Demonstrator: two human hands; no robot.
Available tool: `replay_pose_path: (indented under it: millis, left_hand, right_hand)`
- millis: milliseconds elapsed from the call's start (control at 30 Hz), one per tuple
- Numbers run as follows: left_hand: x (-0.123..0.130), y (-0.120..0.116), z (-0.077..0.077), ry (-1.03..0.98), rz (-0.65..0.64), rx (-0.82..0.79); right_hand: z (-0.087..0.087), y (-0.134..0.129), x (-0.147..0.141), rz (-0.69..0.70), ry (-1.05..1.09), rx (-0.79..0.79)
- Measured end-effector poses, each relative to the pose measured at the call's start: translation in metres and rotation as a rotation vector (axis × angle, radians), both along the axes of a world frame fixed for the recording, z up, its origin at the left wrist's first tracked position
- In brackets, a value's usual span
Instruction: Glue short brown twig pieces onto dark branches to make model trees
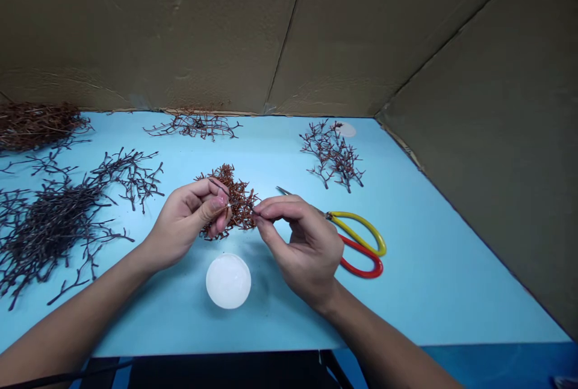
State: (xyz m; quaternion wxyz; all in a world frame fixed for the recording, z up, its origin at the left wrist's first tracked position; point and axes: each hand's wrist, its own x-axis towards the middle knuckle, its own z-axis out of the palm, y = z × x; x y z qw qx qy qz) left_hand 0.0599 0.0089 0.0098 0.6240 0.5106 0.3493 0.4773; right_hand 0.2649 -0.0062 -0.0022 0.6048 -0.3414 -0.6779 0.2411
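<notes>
My left hand [194, 217] is closed, its thumb and fingers pinching a thin dark twig piece. Just right of it, my right hand [302, 244] pinches something small and dark between thumb and fingertips, too small to name. Both sets of fingertips are close together above a pile of short reddish-brown twigs [241, 202]. A round white dish [228, 280] sits nearer to me, below the gap between the hands. Scissors with one yellow and one red handle [361, 232] lie partly behind my right hand, their tip pointing to the back left.
Dark branched twigs [54, 220] are heaped on the left of the light blue table [428, 280]. Reddish stems [34, 124] lie back left, more stems [194, 125] back centre, branched pieces [334, 154] back right beside a pale disc [345, 130]. Cardboard walls [180, 34] stand behind and right.
</notes>
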Motion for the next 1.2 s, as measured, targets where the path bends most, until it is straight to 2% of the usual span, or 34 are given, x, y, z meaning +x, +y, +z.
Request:
replay_pose_path:
  millis: [367, 533, 833, 1200]
  left_hand:
    - [-0.0039, 0.0012, 0.0047, -0.005, -0.089, -0.018]
    - [-0.0041, 0.0023, 0.0047, 0.015, -0.113, -0.031]
    - [-0.0040, 0.0024, -0.0025, -0.079, -0.151, -0.042]
    - [-0.0053, 0.0027, -0.0039, -0.118, -0.220, -0.038]
  right_hand:
    - [0.0026, 0.0030, 0.0059, -0.023, -0.134, 0.096]
    - [0.0011, 0.0043, 0.0074, -0.010, -0.113, 0.088]
    - [0.0002, 0.0058, 0.0067, -0.069, -0.093, 0.192]
    - [0.0006, 0.0060, 0.0070, -0.063, -0.097, 0.209]
